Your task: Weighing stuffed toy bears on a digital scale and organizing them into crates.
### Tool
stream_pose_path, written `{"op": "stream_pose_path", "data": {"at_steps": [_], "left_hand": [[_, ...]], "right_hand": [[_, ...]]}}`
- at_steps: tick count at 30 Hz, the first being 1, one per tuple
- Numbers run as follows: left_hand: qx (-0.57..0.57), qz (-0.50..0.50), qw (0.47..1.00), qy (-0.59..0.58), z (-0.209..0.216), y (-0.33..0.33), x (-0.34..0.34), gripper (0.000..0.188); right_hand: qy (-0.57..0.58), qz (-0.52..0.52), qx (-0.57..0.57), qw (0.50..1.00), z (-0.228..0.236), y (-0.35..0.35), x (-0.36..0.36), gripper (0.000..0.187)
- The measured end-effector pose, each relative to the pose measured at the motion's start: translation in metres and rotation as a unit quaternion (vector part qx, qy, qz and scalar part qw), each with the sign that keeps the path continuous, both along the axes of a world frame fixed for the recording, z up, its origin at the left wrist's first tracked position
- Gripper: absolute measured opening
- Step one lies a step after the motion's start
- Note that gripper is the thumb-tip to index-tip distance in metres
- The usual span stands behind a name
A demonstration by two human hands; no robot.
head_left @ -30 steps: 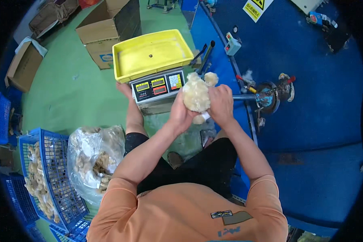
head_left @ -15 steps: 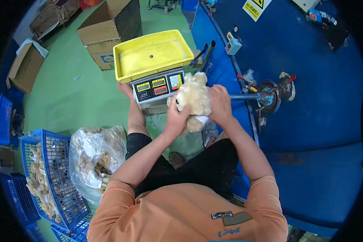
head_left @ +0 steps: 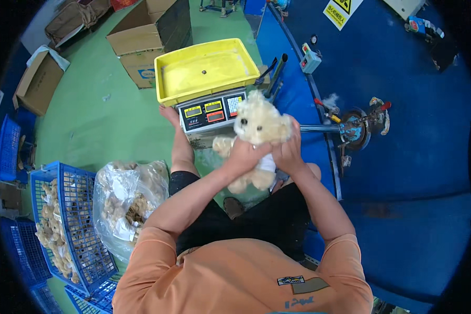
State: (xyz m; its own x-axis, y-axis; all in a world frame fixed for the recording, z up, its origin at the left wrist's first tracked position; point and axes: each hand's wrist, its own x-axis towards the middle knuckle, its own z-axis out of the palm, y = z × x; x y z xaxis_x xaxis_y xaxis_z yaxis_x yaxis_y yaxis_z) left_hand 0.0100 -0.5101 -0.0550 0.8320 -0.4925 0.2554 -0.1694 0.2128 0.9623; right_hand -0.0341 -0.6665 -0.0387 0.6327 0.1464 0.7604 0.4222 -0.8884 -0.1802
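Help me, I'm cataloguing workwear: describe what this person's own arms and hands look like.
The left hand and right hand are bare: no gloves, watch or bracelet shows. The forearms are bare too, up to short, loose, light-orange cloth sleeves without visible markings.

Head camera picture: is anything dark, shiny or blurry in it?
Head view: the corners fall into curved black; head view: white glare streaks the clear, crumpled plastic bag; head view: the cream plush bear looks slightly soft, possibly from motion blur.
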Motion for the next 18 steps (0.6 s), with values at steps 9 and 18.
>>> {"op": "stream_pose_path", "data": {"at_steps": [9, 18], "left_hand": [[0.244, -0.007, 0.927, -0.284, 0.064, 0.055, 0.061, 0.068], [0.487, 0.183, 0.724, -0.453, 0.043, 0.076, 0.225, 0.067]], "right_hand": [[0.150, 0.048, 0.016, 0.987, 0.040, -0.017, 0.011, 0.043], [0.187, -0.141, -0.077, 0.969, 0.052, -0.016, 0.021, 0.036]]}}
